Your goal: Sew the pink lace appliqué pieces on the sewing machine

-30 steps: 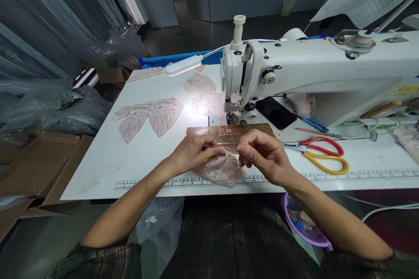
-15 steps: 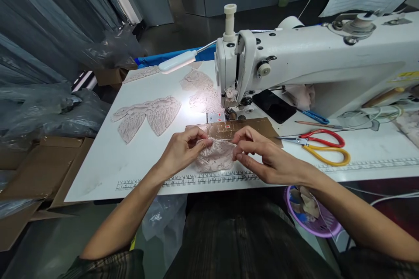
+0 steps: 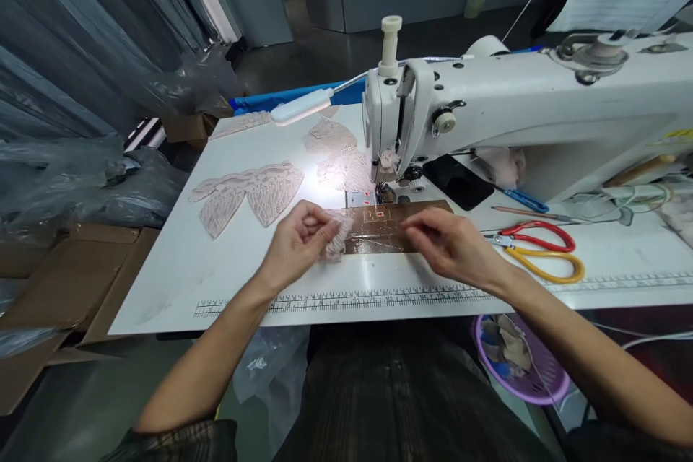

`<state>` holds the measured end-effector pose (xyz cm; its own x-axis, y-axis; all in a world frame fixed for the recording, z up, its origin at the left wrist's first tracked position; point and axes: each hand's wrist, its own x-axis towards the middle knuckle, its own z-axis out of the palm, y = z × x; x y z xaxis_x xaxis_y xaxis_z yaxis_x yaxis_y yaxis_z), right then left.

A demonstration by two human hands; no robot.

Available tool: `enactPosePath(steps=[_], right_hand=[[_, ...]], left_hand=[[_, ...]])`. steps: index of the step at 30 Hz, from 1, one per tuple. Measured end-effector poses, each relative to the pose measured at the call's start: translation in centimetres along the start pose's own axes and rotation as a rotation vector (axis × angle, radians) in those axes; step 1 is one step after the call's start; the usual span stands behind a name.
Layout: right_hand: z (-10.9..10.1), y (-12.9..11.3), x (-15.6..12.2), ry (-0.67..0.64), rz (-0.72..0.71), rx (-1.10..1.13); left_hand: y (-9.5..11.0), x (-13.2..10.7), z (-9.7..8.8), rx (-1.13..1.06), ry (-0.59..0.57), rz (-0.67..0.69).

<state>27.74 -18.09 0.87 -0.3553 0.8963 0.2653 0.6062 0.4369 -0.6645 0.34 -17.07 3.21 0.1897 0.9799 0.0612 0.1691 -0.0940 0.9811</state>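
My left hand [image 3: 300, 245] is closed on a small pale pink lace piece [image 3: 336, 242], which hangs bunched and slightly blurred from the fingertips. To the right, my right hand [image 3: 449, 242] hovers over the brown plate [image 3: 387, 220] on the machine bed, thumb and fingers pinched together. Whatever sits in that pinch, if anything, is too small to make out. Just behind both hands stands the white sewing machine [image 3: 401, 123], its needle area lit. More lace pieces [image 3: 249, 188] lie flat on the table to the left, and another lace pile [image 3: 341, 162] rests beside the machine head.
Red-and-yellow-handled scissors [image 3: 541, 253] lie right of my right hand. A black phone [image 3: 458, 180], a pencil [image 3: 522, 212] and blue snips [image 3: 522, 198] rest under the machine arm. A printed ruler [image 3: 346, 299] runs along the front edge. Below hangs a purple basket [image 3: 541, 390] of scraps.
The lace piece, earlier stretched between both hands, is now gathered in my left hand alone. My right hand has come off it and moved right and slightly up.
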Motion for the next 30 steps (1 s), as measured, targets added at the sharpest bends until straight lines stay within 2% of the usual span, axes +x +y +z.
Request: enactPosePath(steps=[3,5,7,12,14,17,20,22,24,26,30], right_hand=[[0.5,-1.8,1.2,-0.068,-0.200,0.090],[1.2,-2.6,2.1,-0.103,-0.232,0.175],[1.9,-2.8,2.9,-0.170,-0.180,0.295],[2.6,-1.8,3.8,-0.451,0.092,0.651],[2.7,-1.5,4.0,-0.461,0.129,0.686],[2.7,-1.4,4.2,-0.423,0.115,0.608],[2.6,-1.5,4.6,-0.365,0.064,0.458],[2.6,-1.5,4.8,-0.340,0.023,0.371],[2.6,-1.5,4.9,-0.321,0.007,0.328],[2.7,-1.3,5.0,-0.303,0.028,0.340],[2.9,-0.6,5.0,-0.300,0.147,0.490]], left_hand=[[0.2,0.6,1.8,-0.065,-0.150,-0.070],[0.6,0.7,2.4,-0.081,-0.210,-0.086],[0.8,0.8,2.3,-0.085,-0.259,-0.106],[0.6,1.5,1.1,-0.061,-0.304,-0.130],[0.4,2.0,0.9,-0.071,-0.363,-0.137],[0.4,2.8,0.9,-0.076,-0.415,-0.192],[0.5,3.3,1.1,-0.063,-0.414,-0.258],[0.3,3.5,1.3,-0.059,-0.401,-0.235],[-0.2,3.5,1.4,-0.042,-0.342,-0.140],[-0.8,3.4,1.6,0.013,-0.232,-0.025],[-2.0,2.9,1.9,0.166,-0.042,0.132]])
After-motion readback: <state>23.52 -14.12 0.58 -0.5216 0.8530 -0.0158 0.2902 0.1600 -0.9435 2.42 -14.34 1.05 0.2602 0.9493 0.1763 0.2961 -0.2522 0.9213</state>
